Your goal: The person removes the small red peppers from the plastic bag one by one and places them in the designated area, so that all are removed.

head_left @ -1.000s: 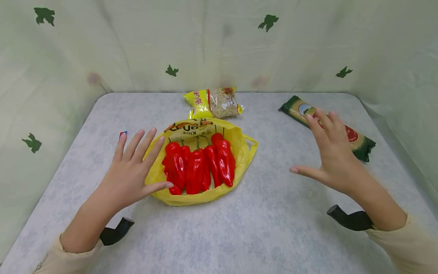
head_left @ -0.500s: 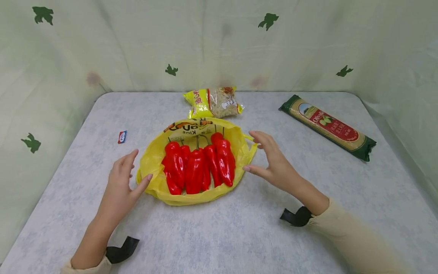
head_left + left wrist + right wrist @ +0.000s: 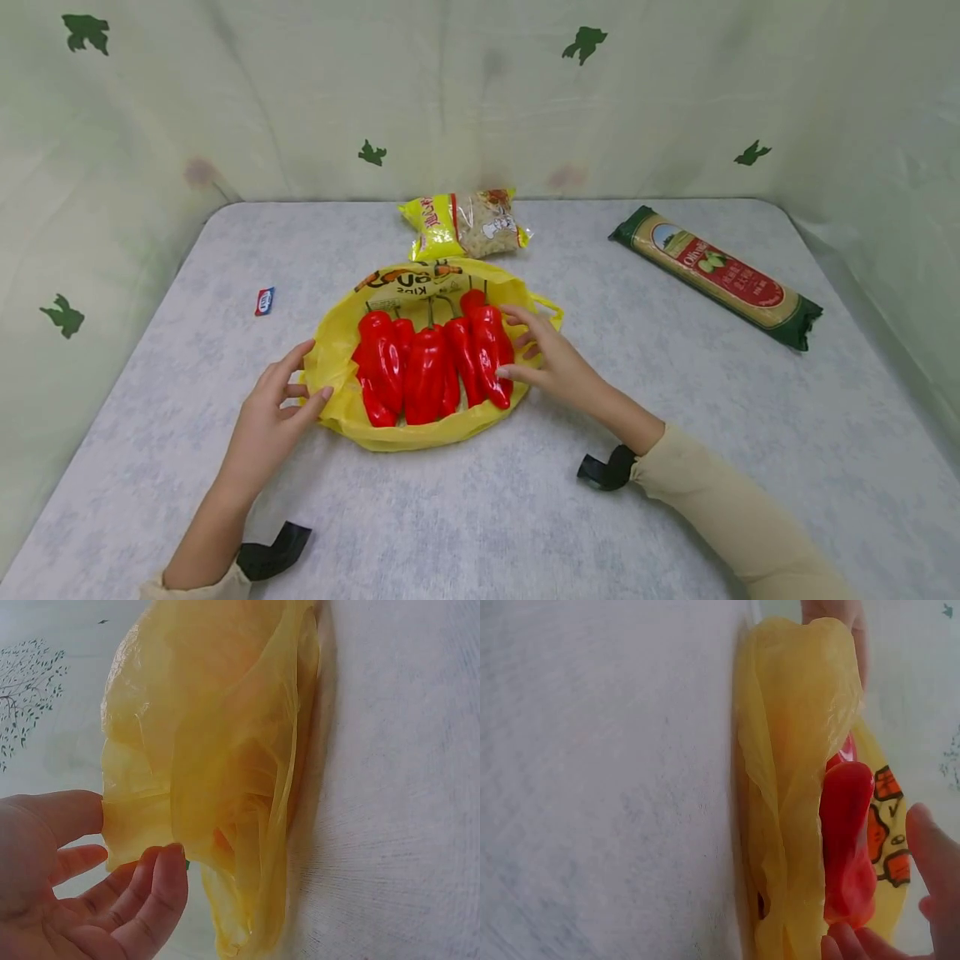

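While the bag (image 3: 442, 437) lies open on the table (image 3: 487, 517), the left hand (image 3: 264, 425) and right hand (image 3: 557, 358) flank it.
The red peppers (image 3: 426, 379) lie inside, stems toward the far rim; the left hand is at the left rim, thumb and fingers apart, loosely bent; the right hand, likewise unclosed, is over the right rim beside the nearest pepper, contact unclear.

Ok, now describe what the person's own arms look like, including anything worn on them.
The left sleeve and right sleeve are plain beige. Near each cuff a bent black piece sticks out inward, one on the left wrist, one on the right. Both grips, left and right, are bare, without gloves. No cables show.
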